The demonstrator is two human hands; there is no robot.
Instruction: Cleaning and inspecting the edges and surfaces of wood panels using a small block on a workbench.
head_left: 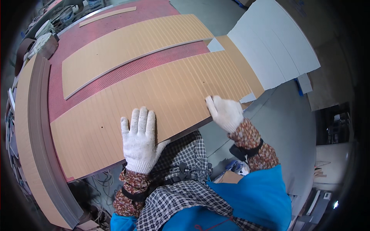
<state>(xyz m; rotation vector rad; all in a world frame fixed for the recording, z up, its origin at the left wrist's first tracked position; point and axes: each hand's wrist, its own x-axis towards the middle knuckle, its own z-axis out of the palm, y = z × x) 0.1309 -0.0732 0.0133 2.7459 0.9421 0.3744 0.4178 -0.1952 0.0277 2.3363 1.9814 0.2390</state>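
In front of me lies a long wood-coloured panel [169,92] with fine parallel lines and small dark holes. My left hand [139,144], in a white knit glove, rests flat on its near edge with the fingers stretched out. Toward the panel's right end, my right hand [225,112], gloved the same way, is closed with curled fingers at the surface. What its fingertips hold, if anything, is hidden. A second similar panel [135,48] lies farther back, apart from the first. Both rest on a red textured mat [163,59].
Along the left edge stands a stack of long brown boards [40,134]. A narrow wooden strip [108,16] lies at the back of the mat. Beyond the panels' right ends a large white sheet [269,42] rises. Tangled cords [102,188] show beneath the table.
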